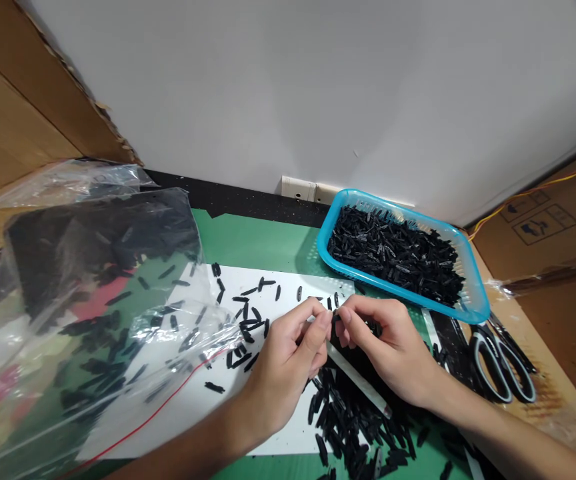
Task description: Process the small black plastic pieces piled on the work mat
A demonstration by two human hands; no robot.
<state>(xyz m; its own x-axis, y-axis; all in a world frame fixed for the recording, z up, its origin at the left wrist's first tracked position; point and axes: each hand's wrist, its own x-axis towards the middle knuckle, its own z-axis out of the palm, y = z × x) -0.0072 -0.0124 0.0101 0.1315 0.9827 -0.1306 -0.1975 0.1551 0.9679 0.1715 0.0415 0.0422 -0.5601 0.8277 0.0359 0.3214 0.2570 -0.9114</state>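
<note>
My left hand (293, 360) and my right hand (388, 340) meet over the white sheet (288, 413), thumbs and forefingers pinched. Between the fingertips is a small black plastic piece (336, 319), mostly hidden; both hands seem to grip it. Beneath and to the right of them lies a pile of similar black pieces (353, 420). A narrow white strip (361, 380) slants through that pile under my right hand. More loose black pieces (251, 323) are scattered on the sheet to the left.
A blue plastic basket (403, 283) full of black pieces stands at the back right. Scissors (501, 363) lie right of it. A clear zip bag (108, 320) with black pieces covers the left side. Cardboard boxes (543, 220) and a wall (293, 87) bound the table.
</note>
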